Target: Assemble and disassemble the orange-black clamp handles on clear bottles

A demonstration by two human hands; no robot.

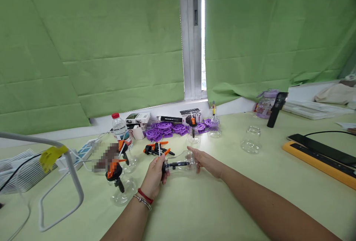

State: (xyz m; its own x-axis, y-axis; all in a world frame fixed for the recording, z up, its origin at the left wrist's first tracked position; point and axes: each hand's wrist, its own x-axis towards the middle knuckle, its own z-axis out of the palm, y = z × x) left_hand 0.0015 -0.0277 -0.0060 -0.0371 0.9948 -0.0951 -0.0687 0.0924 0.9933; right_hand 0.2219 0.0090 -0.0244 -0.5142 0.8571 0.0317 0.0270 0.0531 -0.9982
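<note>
Between my hands a clear waisted bottle (182, 165) lies on its side, just above or on the table; I cannot tell which. A black stem runs inside it from a black cap with an orange lever. My left hand (156, 172) is closed around the cap end at the bottle's left. At the other end, my right hand (205, 162) grips the bottle's base, fingers bent around it. Behind my left hand lie loose black caps with orange levers (157, 148). Left of that hand stand two capped bottles, the nearer one (124, 192) tilting its orange lever up.
A capped bottle (193, 137) and another clear bottle (215, 131) stand near purple plastic parts (164, 129). An open clear bottle (251, 140) stands at right, before a black handheld fan (276, 109). A grey metal frame (76, 176) juts in at left; an orange-edged bar (317, 163) lies at right.
</note>
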